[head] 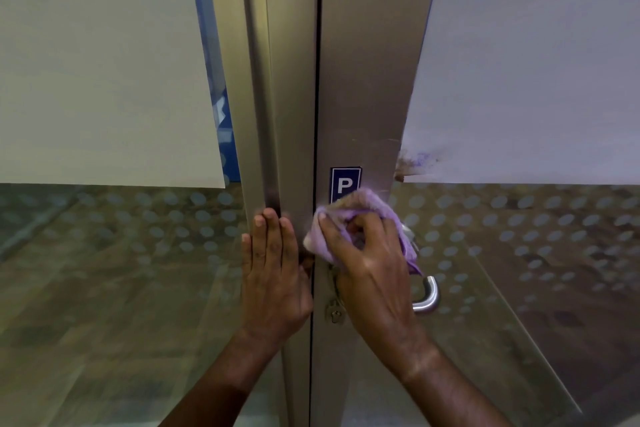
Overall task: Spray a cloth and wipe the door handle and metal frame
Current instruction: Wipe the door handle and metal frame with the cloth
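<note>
Right now the tall metal frame of the glass door fills the middle of my view, with my left hand laid flat and open against the neighbouring upright, fingers together and holding nothing. My right hand is closed around the bunched purple cloth, pressing it to the frame just below the small blue P sticker. Just below and right of that hand, the curved silver door handle sticks out, and the little keyhole sits under my palm.

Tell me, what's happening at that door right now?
Left hand flat on metal frame. Right hand presses purple cloth above door handle. Nothing in the way.
</note>
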Demonstrator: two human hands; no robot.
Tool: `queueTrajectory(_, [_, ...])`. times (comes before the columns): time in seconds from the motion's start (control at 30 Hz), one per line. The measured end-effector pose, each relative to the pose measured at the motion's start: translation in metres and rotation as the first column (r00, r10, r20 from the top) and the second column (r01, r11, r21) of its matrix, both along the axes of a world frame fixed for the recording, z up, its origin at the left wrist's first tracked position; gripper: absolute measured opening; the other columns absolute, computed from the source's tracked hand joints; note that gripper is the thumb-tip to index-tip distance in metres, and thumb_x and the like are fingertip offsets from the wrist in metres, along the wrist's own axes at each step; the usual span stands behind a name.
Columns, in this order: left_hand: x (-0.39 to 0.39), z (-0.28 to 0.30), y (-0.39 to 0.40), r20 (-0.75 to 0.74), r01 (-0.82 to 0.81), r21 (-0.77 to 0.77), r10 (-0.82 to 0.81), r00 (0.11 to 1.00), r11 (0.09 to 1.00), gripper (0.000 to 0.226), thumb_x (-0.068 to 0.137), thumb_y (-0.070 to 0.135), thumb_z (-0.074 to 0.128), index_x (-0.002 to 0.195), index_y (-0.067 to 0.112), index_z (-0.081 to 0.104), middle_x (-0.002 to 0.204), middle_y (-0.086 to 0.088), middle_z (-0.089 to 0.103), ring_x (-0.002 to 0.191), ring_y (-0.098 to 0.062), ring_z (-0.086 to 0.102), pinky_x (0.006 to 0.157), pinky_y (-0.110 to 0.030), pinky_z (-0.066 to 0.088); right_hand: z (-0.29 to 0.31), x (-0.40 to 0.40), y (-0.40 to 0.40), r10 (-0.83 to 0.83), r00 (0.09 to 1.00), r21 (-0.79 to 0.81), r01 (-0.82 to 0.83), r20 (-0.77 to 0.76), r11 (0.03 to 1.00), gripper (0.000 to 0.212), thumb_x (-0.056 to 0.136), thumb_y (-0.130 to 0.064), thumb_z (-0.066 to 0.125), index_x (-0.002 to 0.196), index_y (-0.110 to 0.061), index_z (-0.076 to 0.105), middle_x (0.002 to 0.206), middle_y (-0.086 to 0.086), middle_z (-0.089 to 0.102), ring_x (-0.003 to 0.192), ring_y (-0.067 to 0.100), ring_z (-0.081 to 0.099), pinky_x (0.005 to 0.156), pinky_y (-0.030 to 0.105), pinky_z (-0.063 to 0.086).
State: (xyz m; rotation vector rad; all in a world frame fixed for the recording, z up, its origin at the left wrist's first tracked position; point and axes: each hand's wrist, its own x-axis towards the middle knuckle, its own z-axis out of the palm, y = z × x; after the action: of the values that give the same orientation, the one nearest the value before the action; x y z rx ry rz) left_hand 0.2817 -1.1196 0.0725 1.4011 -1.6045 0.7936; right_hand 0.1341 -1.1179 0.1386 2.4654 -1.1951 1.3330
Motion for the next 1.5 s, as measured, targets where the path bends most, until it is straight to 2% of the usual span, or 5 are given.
queueTrajectory(0.33, [0.001,-0.003,-0.002,-0.009,-0.003,0.007,0.003,1.0,1.0,0.071,0.1,0.029,0.029,0.155,0.007,-0.009,0.164,-0.011,-0.016,0.152,-0.027,-0.012,0.124,-0.041,-0.009,-0.006,-0.002,-0.001,-0.057,0.997,-0.047,0.059,0.046,0.997,0.034,0.094,-0.04,0.053,0.111,-0.019,0.073,0.1,-0.001,0.059,0.093,0.014,0.054,0.07,0.038,0.054])
queueTrajectory(0.6, [0.001,-0.001,-0.002,-0.006,0.005,0.017,-0.005,1.0,1.0,0.064,0.104,0.034,0.018,0.155,0.007,-0.009,0.164,-0.011,-0.016,0.152,-0.026,-0.012,0.124,-0.041,-0.009,0.004,-0.002,0.005,-0.078,0.997,-0.037,0.078,0.023,0.996,0.034,0.094,-0.02,0.048,0.115,-0.015,0.075,0.095,0.011,0.063,0.091,0.027,0.059,0.063,0.042,0.053])
queueTrajectory(0.93, [0.002,-0.002,-0.004,0.007,-0.013,-0.001,0.013,1.0,1.0,0.068,0.102,0.033,0.025,0.155,0.008,-0.01,0.163,-0.009,-0.018,0.152,-0.025,-0.014,0.123,-0.04,-0.009,-0.002,-0.067,0.018,-0.186,0.764,-0.014,0.247,0.617,0.969,0.033,0.074,-0.004,0.053,0.098,0.004,0.073,0.087,0.015,0.054,0.076,0.013,0.051,0.073,0.005,0.037])
queueTrajectory(1.33, [0.001,-0.001,-0.004,0.007,-0.016,-0.018,0.017,1.0,1.0,0.066,0.104,0.034,0.022,0.155,0.008,-0.01,0.163,-0.009,-0.018,0.152,-0.024,-0.014,0.123,-0.04,-0.009,-0.022,-0.042,0.014,-0.222,0.885,0.053,0.22,0.409,0.974,0.031,0.076,-0.015,0.052,0.096,0.0,0.072,0.085,0.002,0.047,0.067,0.005,0.034,0.061,0.011,0.028])
queueTrajectory(1.5, [0.001,0.0,-0.004,0.01,-0.017,-0.021,0.017,1.0,1.0,0.067,0.104,0.035,0.023,0.155,0.008,-0.011,0.163,-0.008,-0.019,0.152,-0.024,-0.015,0.123,-0.04,-0.009,-0.027,-0.036,0.008,-0.202,0.962,0.068,0.192,0.183,0.979,0.042,0.061,0.002,0.081,0.101,-0.007,0.072,0.093,0.009,0.063,0.072,0.019,0.06,0.06,0.026,0.046])
